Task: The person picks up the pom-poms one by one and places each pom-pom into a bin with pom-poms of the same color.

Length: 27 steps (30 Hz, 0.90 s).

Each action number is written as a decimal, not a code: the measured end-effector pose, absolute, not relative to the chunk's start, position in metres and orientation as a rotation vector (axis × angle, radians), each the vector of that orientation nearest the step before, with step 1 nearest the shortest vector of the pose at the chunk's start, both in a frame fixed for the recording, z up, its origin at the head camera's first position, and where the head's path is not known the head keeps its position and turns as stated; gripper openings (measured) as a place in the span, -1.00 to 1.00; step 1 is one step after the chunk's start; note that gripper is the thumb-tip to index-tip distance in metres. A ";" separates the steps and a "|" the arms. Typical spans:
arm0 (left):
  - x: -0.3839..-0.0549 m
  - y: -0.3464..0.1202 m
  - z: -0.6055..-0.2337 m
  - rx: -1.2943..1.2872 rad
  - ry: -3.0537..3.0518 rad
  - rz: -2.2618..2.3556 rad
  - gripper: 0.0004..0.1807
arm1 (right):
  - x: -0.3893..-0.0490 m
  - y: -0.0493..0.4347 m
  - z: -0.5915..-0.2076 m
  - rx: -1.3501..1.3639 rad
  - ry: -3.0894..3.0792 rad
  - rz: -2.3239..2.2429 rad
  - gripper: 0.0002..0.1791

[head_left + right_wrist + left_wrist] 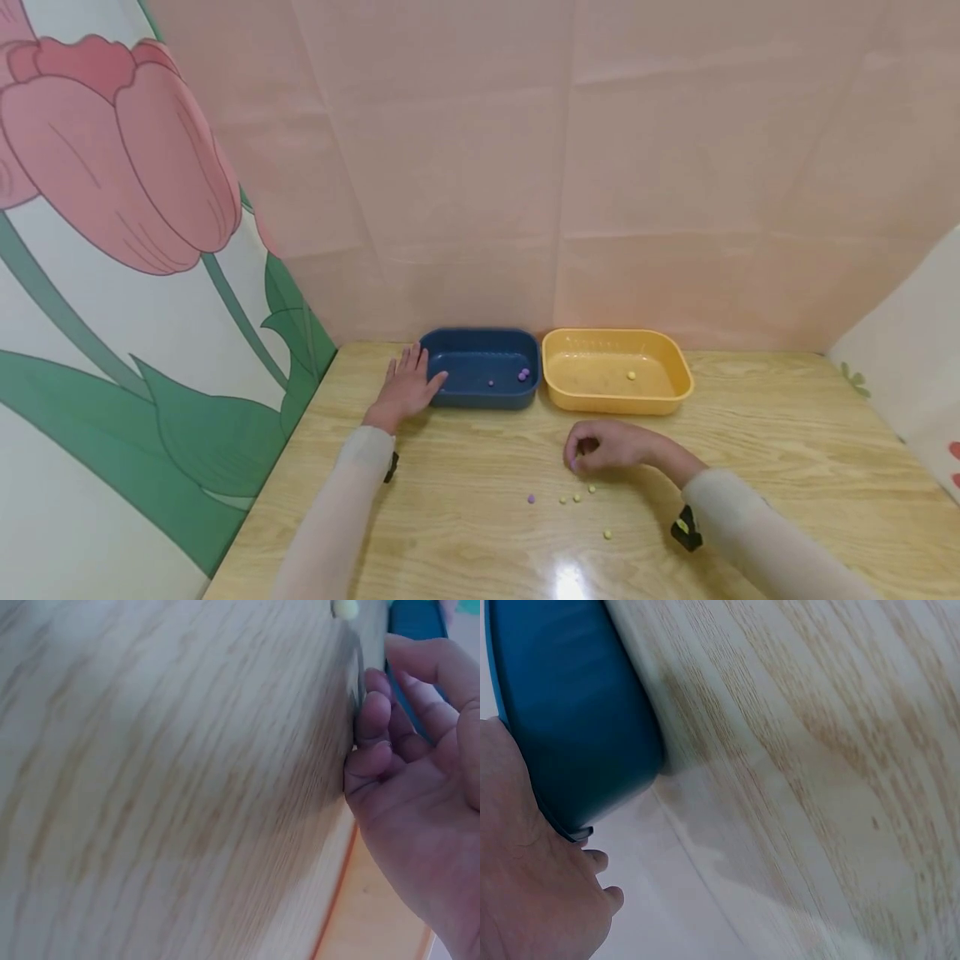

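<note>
My left hand (pixel 406 391) rests on the left rim of a blue tray (pixel 480 402), fingers extended and thumb over the inside. The left wrist view shows this hand (pixel 540 877) against the tray's edge (pixel 585 712). Just in front of a yellow tray (pixel 617 404), my right hand (pixel 611 444) is low over the table, pinching a small purple bead (pixel 574 463) at its fingertips. That bead is hidden in the right wrist view, where the hand (pixel 420 742) has curled fingers. Near it lie several small yellow beads (pixel 577 498) and another purple bead (pixel 531 498).
Several purple beads (pixel 522 376) lie in the blue tray, and a yellow bead (pixel 632 376) is in the yellow tray. Both trays stand side by side at the back of the wooden table (pixel 465 517), before a pink cloth backdrop (pixel 465 167).
</note>
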<state>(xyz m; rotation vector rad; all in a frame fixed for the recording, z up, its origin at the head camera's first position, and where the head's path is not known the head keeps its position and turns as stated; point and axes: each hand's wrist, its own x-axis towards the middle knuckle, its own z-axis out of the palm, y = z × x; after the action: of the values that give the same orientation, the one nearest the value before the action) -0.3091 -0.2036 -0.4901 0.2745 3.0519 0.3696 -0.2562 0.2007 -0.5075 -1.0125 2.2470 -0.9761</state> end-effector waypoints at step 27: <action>-0.307 -0.204 -0.488 0.272 3.051 0.358 -0.10 | -0.271 0.175 -0.479 -0.894 2.228 -1.297 -0.91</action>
<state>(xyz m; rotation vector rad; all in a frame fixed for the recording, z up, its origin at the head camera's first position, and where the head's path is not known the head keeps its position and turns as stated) -0.3074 -0.2040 -0.4884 0.2722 3.0514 0.3581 -0.2707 0.1746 -0.4792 -0.8943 2.2281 -1.2972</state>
